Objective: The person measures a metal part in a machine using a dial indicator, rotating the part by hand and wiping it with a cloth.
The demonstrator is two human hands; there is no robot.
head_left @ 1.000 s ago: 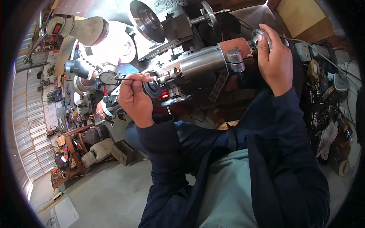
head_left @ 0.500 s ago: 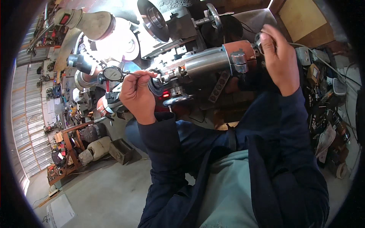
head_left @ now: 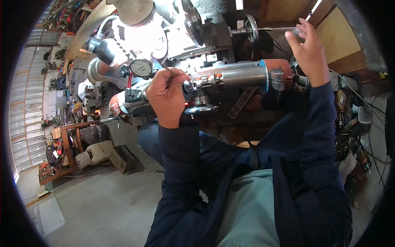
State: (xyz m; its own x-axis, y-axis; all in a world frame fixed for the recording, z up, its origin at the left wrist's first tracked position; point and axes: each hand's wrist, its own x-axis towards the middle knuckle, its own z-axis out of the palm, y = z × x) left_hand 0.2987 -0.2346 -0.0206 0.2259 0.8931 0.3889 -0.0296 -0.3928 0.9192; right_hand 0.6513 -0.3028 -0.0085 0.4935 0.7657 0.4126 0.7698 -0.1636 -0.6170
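My left hand (head_left: 168,96) is closed in a pinch, with a thin dark rod (head_left: 168,63) at the fingers; its exact kind does not show. The fingertips are beside the shiny shaft fittings (head_left: 205,81) of a lathe-like machine. Just left of them is a round dial gauge (head_left: 141,68) with a white face. My right hand (head_left: 309,51) is raised, open and holding nothing, above the metal handwheel (head_left: 299,71) at the machine's right end. Between the hands lies a smooth steel cylinder (head_left: 245,76) leading into an orange-red housing (head_left: 271,66).
A bright lamp (head_left: 135,12) glares at the upper left. Behind stand a round chuck-like disc (head_left: 193,20) and another handwheel (head_left: 252,31). A chrome handwheel (head_left: 201,110) juts out toward my knees. Tools crowd the right side; a metal box (head_left: 123,158) sits on the floor.
My right hand has come off the handwheel at the machine's right end, lifting up with its fingers spread. My left hand stays pinched near the shaft fittings. The whole view has shifted slightly.
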